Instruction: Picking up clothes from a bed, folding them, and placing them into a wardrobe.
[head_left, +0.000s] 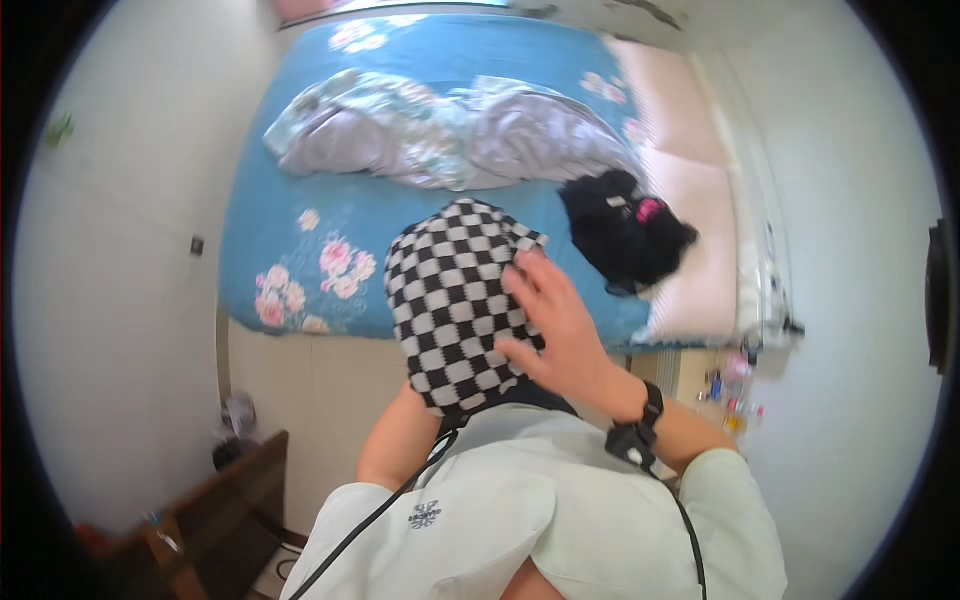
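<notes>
A black-and-white checkered knit cloth item (457, 307) is held up close before my chest, above the near edge of the bed. My left hand is hidden behind or inside it; only the forearm shows below its lower edge. My right hand (551, 322) lies against the item's right side with fingers apart, slightly blurred, and a black strap circles that wrist. Beyond the item to the right, a black garment (626, 232) with a pink patch lies bunched on the bed.
The bed has a blue floral sheet (300, 210), a crumpled quilt (450, 135) and pale pillows (694, 247) at the right. A brown wooden chair (232, 510) stands lower left. Bottles and small items (731, 397) are on the right. Walls flank both sides.
</notes>
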